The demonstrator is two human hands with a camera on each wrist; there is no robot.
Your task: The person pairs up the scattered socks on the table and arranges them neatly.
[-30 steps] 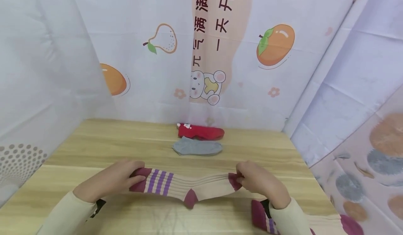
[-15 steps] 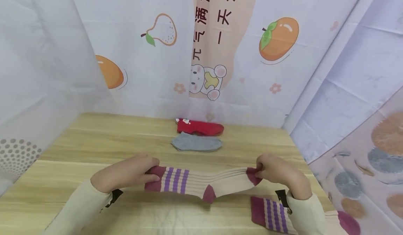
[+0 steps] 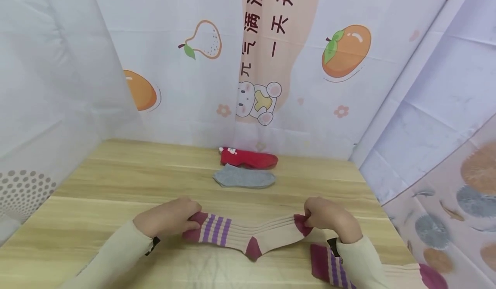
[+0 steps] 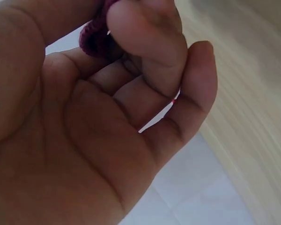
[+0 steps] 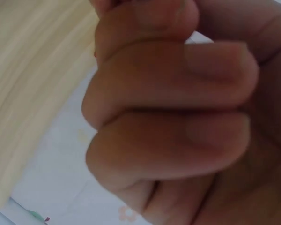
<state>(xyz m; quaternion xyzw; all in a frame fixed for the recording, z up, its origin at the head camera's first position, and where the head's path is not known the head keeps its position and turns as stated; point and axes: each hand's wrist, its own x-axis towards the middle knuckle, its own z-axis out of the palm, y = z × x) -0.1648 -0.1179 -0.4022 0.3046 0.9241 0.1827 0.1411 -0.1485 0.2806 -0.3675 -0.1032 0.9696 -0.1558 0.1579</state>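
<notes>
A cream sock [image 3: 267,237] with purple stripes and maroon cuff, heel and toe is stretched sideways between both hands in the head view. My left hand [image 3: 170,217] pinches its maroon cuff, which also shows as a dark knit edge [image 4: 94,40] in the left wrist view. At the other end my right hand [image 3: 331,218] pinches the maroon toe; its curled fingers [image 5: 168,79] fill the right wrist view, where the sock is hidden. A second matching striped sock [image 3: 321,263] lies on the table under my right forearm, partly covered by the sleeve.
Farther back on the wooden table [image 3: 135,172] lie a grey sock [image 3: 244,178] and, behind it, a red sock [image 3: 249,159] with a white figure at its cuff. A printed white curtain [image 3: 178,91] hangs along the table's back edge, with more cloth at both sides.
The stretched sock and both hands first shifted to the right, then came slightly lower in the head view, the right hand moving back left. The hands are a little closer together than before.
</notes>
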